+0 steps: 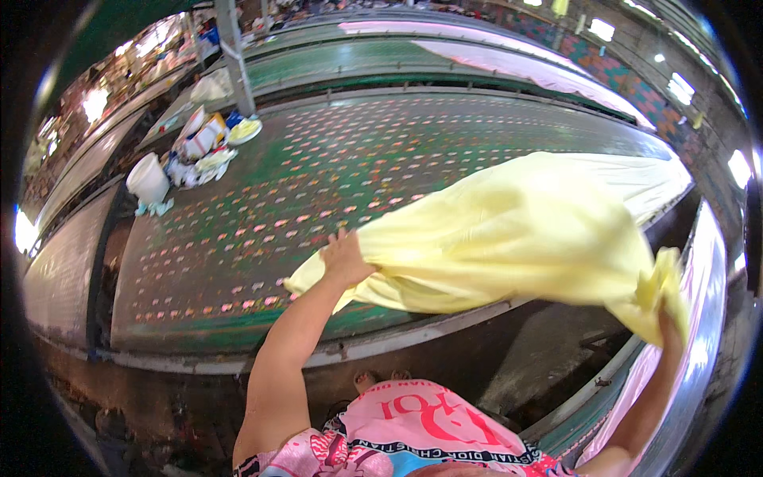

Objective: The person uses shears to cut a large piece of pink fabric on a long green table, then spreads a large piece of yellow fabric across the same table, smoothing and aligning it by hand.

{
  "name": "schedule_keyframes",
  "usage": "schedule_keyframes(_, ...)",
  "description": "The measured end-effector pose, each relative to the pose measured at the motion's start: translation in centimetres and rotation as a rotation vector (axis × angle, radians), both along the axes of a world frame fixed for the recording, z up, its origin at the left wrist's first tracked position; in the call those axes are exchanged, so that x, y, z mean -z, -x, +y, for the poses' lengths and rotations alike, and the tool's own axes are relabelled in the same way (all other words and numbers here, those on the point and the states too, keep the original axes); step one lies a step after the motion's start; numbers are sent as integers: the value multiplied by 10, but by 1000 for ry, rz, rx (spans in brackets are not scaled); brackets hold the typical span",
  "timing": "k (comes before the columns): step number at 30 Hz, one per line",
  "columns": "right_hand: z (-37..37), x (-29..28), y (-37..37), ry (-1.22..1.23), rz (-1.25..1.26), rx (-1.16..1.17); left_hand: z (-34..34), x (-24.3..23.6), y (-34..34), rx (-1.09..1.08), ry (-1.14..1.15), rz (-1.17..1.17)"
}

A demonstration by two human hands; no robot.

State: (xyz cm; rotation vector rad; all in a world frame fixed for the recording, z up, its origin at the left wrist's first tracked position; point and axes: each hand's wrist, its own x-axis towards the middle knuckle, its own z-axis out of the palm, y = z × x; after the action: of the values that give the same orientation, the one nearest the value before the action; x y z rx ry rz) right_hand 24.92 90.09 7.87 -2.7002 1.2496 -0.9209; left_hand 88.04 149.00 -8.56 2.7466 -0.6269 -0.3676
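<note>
A long sheet of pale yellow cloth point(509, 230) billows between my two hands above the near side of a long printing table. My left hand point(347, 256) grips its left end low over the table, and a loose corner sticks out past the wrist. At the far right, my right hand point(672, 322) is closed on a bunched part of the cloth, raised and partly hidden by its folds; motion smears it a little. Under the cloth, the dark green tabletop point(262, 179) carries rows of small pink and orange printed marks.
White cloth point(652, 179) covers the table's right end. On its left part stand a white bucket point(148, 180), crumpled rags point(199, 168), and a yellow-topped tub point(245, 130). A post point(233, 60) rises behind them. Another table with pink cloth point(699, 294) runs along my right; more tables lie beyond.
</note>
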Motion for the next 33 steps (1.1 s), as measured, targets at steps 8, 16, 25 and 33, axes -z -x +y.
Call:
schedule_keyframes(8, 227, 96, -31, -812, 538, 88, 8, 59, -39, 138, 29, -269)
schedule_keyframes(16, 184, 157, -43, -909, -1199, -288, -42, -51, 56, 527, 447, 247)
schedule_keyframes(25, 247, -105, -232, -462, -1260, -507, 65, -188, 115, 1182, 31, -76)
schedule_keyframes(33, 424, -221, -377, -480, -1416, -857, 217, -232, 1, 901, -174, -615)
